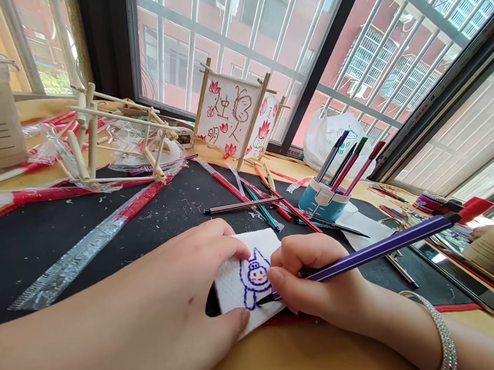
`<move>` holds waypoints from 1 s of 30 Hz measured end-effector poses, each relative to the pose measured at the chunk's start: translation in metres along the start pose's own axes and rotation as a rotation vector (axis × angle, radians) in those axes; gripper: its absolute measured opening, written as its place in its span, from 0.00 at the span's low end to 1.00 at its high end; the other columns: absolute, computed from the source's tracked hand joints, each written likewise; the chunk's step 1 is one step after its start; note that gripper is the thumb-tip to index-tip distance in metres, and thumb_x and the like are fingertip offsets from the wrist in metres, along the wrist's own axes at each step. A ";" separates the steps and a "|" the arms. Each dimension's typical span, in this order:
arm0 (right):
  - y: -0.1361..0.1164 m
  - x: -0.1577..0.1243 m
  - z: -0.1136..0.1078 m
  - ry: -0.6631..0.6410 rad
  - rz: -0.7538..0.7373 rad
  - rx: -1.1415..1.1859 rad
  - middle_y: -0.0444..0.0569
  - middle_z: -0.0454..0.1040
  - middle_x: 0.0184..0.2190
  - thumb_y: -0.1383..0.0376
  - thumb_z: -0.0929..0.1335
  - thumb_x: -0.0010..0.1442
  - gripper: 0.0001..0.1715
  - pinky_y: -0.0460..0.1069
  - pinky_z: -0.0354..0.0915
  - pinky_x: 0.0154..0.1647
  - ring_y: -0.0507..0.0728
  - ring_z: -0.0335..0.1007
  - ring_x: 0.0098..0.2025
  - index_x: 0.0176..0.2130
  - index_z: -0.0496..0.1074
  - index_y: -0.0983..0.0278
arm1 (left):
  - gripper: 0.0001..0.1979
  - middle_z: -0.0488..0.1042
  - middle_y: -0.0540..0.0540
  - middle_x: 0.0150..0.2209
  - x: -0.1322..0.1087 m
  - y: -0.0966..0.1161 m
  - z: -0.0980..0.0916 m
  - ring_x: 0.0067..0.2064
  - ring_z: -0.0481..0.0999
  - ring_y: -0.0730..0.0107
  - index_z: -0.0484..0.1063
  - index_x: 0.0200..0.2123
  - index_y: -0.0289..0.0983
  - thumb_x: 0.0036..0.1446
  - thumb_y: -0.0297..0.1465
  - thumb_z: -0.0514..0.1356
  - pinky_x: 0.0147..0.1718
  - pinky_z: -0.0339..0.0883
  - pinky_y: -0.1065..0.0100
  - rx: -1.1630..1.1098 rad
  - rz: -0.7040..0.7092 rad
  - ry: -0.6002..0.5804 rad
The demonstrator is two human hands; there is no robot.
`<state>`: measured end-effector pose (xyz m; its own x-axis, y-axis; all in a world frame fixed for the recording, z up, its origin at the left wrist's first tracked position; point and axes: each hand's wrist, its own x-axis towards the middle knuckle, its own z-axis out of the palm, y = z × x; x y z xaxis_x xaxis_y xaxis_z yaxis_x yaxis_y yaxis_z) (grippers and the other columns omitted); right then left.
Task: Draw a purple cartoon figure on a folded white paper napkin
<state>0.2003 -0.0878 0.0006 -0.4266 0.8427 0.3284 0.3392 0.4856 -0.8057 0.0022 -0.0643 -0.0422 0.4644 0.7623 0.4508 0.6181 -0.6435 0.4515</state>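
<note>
My right hand (pixel 321 275) grips a purple felt-tip pen (pixel 374 250) with a thin white stripe. The pen's dark tip touches a white piece of soft-looking cloth or thick paper (pixel 261 240) near its lower edge. A purple outlined character (pixel 256 280) with a small face and pink cheeks is drawn on it. My left hand (pixel 194 279) lies over the left side of the white piece, thumb and forefinger spread apart and pressing on it. Its other fingers are partly hidden. A sparkling bracelet (pixel 437 327) circles the right wrist.
Loose felt-tip pens (pixel 265 209) lie beyond the white piece, beside a blue pen holder (pixel 322 199). At the back stand a stick frame (pixel 95 133) and a decorated cloth screen (pixel 229 116). A plastic wrapper (pixel 86 247) lies left; a phone (pixel 460 277) lies right.
</note>
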 end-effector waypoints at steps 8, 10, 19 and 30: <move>-0.002 0.000 0.000 -0.006 0.008 -0.013 0.37 0.54 0.14 0.69 0.65 0.55 0.21 0.43 0.47 0.16 0.46 0.45 0.18 0.18 0.51 0.60 | 0.24 0.70 0.54 0.56 -0.002 -0.008 0.001 0.54 0.73 0.57 0.68 0.49 0.53 0.46 0.37 0.61 0.25 0.71 0.73 0.073 0.048 -0.062; -0.002 0.000 -0.001 0.002 -0.004 -0.032 0.37 0.53 0.14 0.70 0.65 0.55 0.21 0.43 0.47 0.17 0.46 0.44 0.18 0.18 0.50 0.60 | 0.23 0.72 0.53 0.53 0.000 -0.005 -0.001 0.52 0.74 0.57 0.69 0.49 0.53 0.45 0.37 0.61 0.26 0.71 0.72 0.067 0.040 -0.054; -0.001 0.000 -0.002 0.006 -0.032 -0.052 0.36 0.50 0.15 0.71 0.65 0.54 0.22 0.43 0.47 0.16 0.46 0.43 0.18 0.18 0.49 0.60 | 0.20 0.76 0.53 0.47 0.006 0.003 -0.009 0.47 0.77 0.58 0.72 0.45 0.54 0.45 0.36 0.61 0.27 0.71 0.70 0.063 0.041 -0.083; 0.000 -0.001 -0.003 0.024 -0.052 -0.024 0.36 0.50 0.15 0.74 0.64 0.54 0.22 0.43 0.46 0.17 0.46 0.43 0.19 0.18 0.49 0.60 | 0.18 0.76 0.55 0.47 0.007 0.005 -0.011 0.47 0.77 0.59 0.73 0.43 0.54 0.46 0.36 0.61 0.27 0.71 0.71 0.059 0.053 -0.074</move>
<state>0.2035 -0.0881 0.0017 -0.4241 0.8215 0.3811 0.3374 0.5339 -0.7753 0.0010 -0.0630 -0.0284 0.5415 0.7320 0.4136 0.6267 -0.6793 0.3818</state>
